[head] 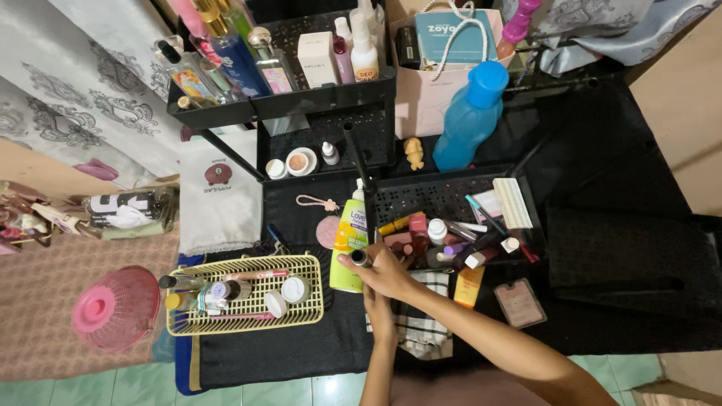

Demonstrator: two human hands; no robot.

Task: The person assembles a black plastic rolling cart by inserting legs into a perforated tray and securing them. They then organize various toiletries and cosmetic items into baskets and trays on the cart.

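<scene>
Right hand (389, 275) is closed around a small dark tube with a silver cap (362, 258), held just over the near left corner of the black tray (451, 197) of cosmetics. My left hand (378, 312) lies beneath it; I cannot tell whether it grips anything. A green lotion bottle (349, 237) lies touching the tube's left side. Further left, the yellow basket (248, 304) leaves a narrow gap of black cloth (617, 248). To the right, the cloth is open. Behind stand a blue bottle (471, 116) and a pale bag with a teal panel (451, 60).
</scene>
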